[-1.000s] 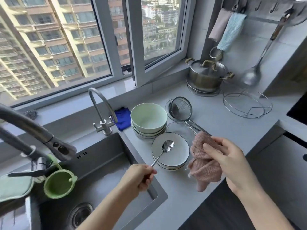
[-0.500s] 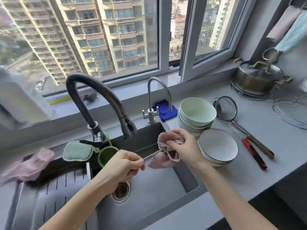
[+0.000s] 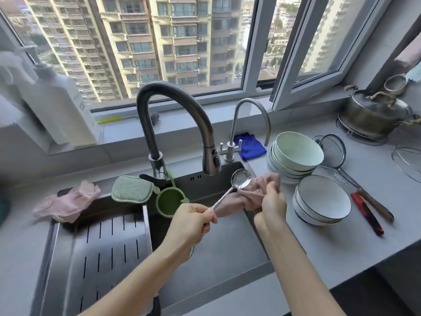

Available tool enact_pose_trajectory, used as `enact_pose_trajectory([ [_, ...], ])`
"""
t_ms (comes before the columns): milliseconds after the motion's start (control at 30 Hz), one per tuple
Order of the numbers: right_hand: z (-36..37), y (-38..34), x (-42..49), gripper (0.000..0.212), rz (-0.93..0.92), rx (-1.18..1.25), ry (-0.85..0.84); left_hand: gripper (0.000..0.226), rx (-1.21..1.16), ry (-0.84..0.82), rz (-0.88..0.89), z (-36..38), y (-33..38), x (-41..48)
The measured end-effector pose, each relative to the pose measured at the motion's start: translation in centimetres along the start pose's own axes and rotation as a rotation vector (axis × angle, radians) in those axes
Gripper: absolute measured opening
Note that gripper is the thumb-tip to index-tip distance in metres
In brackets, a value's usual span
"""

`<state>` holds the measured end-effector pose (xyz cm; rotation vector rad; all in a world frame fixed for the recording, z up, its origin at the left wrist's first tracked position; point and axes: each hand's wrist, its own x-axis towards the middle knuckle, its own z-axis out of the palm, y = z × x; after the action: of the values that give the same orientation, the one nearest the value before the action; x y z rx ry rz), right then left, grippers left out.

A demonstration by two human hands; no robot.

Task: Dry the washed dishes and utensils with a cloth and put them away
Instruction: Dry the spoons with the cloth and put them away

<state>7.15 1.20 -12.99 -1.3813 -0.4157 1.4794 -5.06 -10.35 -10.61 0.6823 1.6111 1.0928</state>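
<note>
Sink (image 3: 227, 252); faucet head (image 3: 210, 160) just beside spoon (image 3: 240, 179)

Bright daylight via window (image 3: 173, 42), wide-angle bend at edges, blurry far-left bottle (image 3: 57, 106), soft shadows.

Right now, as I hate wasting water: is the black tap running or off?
Off. No water falls from the black tap into the sink below it.

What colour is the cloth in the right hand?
Dusty pink cloth, best in the head view.
</note>
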Motion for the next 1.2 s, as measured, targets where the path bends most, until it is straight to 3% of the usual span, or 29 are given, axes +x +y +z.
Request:
enact_pose_trajectory([
  [67, -0.1, 0.4, -1.1, 0.030, 0.196, 0.162, -0.191, 0.031, 0.022, 0.031, 0.029, -0.1, -0.4, 0.6],
  [167, 0.9, 1.5, -1.8, 0.021, 0.237, 0.137, -0.416, 0.037, 0.087, -0.018, 0.045, 0.0, -0.5, 1.4],
  [300, 2.0, 1.7, -1.9, 0.006, 0.217, 0.014, -0.404, 0.035, 0.130, -0.200, -0.017, 0.1, -0.4, 1.0],
  [367, 1.7, 1.5, -2.1, 0.013, 0.192, -0.074, -0.426, 0.033, 0.240, -0.273, -0.071, -0.7, -0.2, 0.4],
  [433, 0.8, 1.1, -2.5, 0.022, 0.114, -0.216, -0.519, 0.035, 0.411, -0.162, 0.040, -2.3, 0.4, 0.3],
  [533, -0.6, -0.1, -4.2, 0.010, 0.078, -0.455, -0.884, 0.032, 0.601, 0.150, 0.387, -4.4, 2.3, 0.6],
  [600, -0.6, -0.9, -5.2, 0.013, 0.068, -0.620, -1.064, 0.022, 0.681, 0.119, 0.517, -4.5, 3.6, 0.5],
  [733, 0.4, -1.9, -6.4, 0.026, 0.070, -0.747, -1.111, 0.032, 0.751, 0.042, 0.631, -5.1, 4.2, 0.1],
  [867, -0.2, -2.1, -6.8, 0.034, 0.089, -0.806, -1.148, 0.030, 0.732, 0.112, 0.640, -6.3, 3.9, -0.2],
  [967, -2.1, -2.6, -6.6, 0.027, 0.093, -0.854, -1.208, 0.026, 0.603, 0.292, 0.541, -8.7, 4.2, 0.7],
  [1067, -2.8, -3.0, -6.8, 0.028, 0.071, -0.882, -1.240, 0.025, 0.554, 0.356, 0.446, -10.0, 4.6, 1.6],
  [1133, -2.1, -2.7, -6.9, 0.030, 0.026, -0.885, -1.194, 0.026, 0.388, 0.391, 0.381, -9.7, 4.4, 2.2],
  [1200, -1.0, -2.4, -7.0, 0.032, -0.014, -0.824, -1.117, 0.024, 0.059, 0.335, 0.268, -8.7, 3.8, 2.2],
])
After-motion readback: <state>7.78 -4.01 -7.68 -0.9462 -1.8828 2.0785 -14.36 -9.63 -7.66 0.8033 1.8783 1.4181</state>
